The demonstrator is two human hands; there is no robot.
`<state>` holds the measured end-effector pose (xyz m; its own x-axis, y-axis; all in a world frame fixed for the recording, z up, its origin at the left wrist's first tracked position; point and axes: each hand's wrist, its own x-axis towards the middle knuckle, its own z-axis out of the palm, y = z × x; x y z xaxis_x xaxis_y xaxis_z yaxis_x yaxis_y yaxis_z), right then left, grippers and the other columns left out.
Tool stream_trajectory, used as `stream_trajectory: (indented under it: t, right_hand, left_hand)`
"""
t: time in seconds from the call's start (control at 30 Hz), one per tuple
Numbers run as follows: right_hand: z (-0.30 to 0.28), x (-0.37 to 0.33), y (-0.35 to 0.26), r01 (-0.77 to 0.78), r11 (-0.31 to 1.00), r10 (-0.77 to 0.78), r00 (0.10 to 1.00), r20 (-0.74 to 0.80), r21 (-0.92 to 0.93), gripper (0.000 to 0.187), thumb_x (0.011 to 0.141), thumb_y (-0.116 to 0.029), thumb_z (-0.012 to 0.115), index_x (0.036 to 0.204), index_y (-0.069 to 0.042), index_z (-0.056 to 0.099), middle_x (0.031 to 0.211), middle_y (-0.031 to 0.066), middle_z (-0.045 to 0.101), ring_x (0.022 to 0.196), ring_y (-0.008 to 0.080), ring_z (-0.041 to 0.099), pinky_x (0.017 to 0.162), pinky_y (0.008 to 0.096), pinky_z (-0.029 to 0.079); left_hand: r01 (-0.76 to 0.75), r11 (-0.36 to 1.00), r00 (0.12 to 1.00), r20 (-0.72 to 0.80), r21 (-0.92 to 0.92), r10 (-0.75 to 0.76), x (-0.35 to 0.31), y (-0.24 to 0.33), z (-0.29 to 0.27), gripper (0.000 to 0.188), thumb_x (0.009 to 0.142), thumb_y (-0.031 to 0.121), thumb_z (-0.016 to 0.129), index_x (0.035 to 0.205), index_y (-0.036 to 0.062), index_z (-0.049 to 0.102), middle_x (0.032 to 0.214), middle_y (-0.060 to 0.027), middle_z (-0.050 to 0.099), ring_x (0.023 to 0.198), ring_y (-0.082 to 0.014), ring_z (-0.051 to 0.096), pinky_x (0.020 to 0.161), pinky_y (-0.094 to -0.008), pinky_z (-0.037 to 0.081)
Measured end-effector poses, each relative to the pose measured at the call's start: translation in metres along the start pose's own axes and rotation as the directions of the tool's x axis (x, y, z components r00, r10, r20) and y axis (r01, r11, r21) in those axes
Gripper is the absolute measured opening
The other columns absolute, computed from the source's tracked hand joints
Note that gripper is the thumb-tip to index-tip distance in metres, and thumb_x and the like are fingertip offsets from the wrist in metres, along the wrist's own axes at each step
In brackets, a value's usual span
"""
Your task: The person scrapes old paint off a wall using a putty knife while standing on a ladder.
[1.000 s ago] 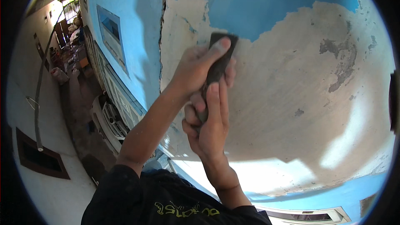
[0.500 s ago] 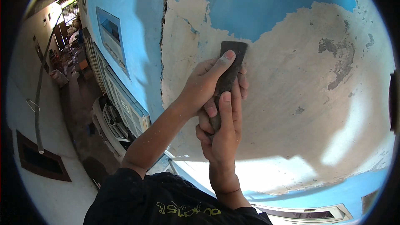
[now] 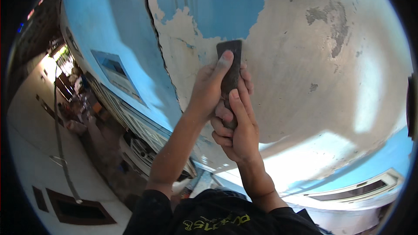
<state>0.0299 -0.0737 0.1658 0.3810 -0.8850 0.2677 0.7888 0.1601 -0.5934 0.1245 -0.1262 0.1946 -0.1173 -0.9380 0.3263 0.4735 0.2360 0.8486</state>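
A dark, flat-bladed scraper (image 3: pixel 231 72) is held in both of my hands, its blade tip at the lower edge of the blue paint (image 3: pixel 217 8). My left hand (image 3: pixel 212 85) grips the blade, with its dusty thumb lying along the face and fingertips showing past the far side. Below it, my right hand (image 3: pixel 241 132) wraps round the handle, thumb up along it. Around the tool, the wall (image 3: pixel 287 91) is bare, greyish-white plaster with a ragged paint edge. Whether the blade tip presses on the wall I cannot tell.
A dark crack (image 3: pixel 156 39) runs down the wall left of my hands. Farther left are a small window (image 3: pixel 117 74), a parked vehicle (image 3: pixel 141 148) and a narrow passage with piled goods. A long pole or pipe (image 3: pixel 61 139) stands along the opposite wall.
My view has turned, so the wall and passage appear shifted and tilted. The scraper looks more upright in the picture. Both hands keep the same hold on it, near the same paint edge.
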Motion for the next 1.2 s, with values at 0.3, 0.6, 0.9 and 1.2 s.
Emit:
stream_trajectory:
  t: [0.3,0.6,0.9,1.2]
  right_hand:
    - [0.010,0.000,0.012,0.018,0.996,-0.030,0.991,-0.131,-0.090,0.046,0.102,-0.035,0.042,0.146,-0.026,0.030,0.068,-0.0062,0.035,0.044,0.0021,0.025,0.036,0.0178,0.017]
    - [0.012,0.004,0.025,0.067,0.995,-0.077,0.986,-0.150,-0.069,0.027,0.101,-0.035,0.043,0.124,-0.021,0.045,0.069,-0.0068,0.036,0.045,0.0021,0.026,0.037,0.0182,0.018]
    - [0.018,0.006,0.029,0.097,0.990,-0.113,0.981,-0.160,-0.105,0.023,0.103,-0.032,0.041,0.089,-0.013,0.043,0.067,-0.0076,0.035,0.046,0.0013,0.030,0.038,0.0204,0.019]
    - [0.021,0.007,0.027,0.135,0.985,-0.149,0.980,-0.130,-0.109,0.027,0.101,-0.034,0.043,0.126,-0.022,0.045,0.072,-0.0073,0.038,0.047,0.0000,0.027,0.037,0.0161,0.018]
  left_hand:
    - [0.079,0.995,0.995,0.065,-0.058,-0.075,0.005,-0.003,-0.008,0.038,0.094,0.043,0.056,0.092,0.0056,0.055,0.072,-0.0038,0.057,0.063,-0.0194,0.059,0.060,-0.0344,0.051]
    - [0.082,0.996,0.996,0.036,0.038,-0.084,0.005,0.003,-0.009,0.040,0.094,0.045,0.055,0.092,0.0053,0.054,0.070,-0.0020,0.056,0.061,-0.0167,0.059,0.056,-0.0317,0.050]
    - [0.085,0.994,0.994,0.064,0.067,-0.089,0.005,0.005,-0.015,0.038,0.093,0.042,0.057,0.088,0.0043,0.056,0.068,-0.0022,0.056,0.058,-0.0160,0.057,0.053,-0.0302,0.050]
    - [0.038,0.994,0.998,0.051,0.098,-0.043,0.010,0.008,-0.011,0.045,0.093,0.045,0.056,0.084,0.0012,0.056,0.067,-0.0073,0.057,0.056,-0.0180,0.059,0.053,-0.0305,0.051]
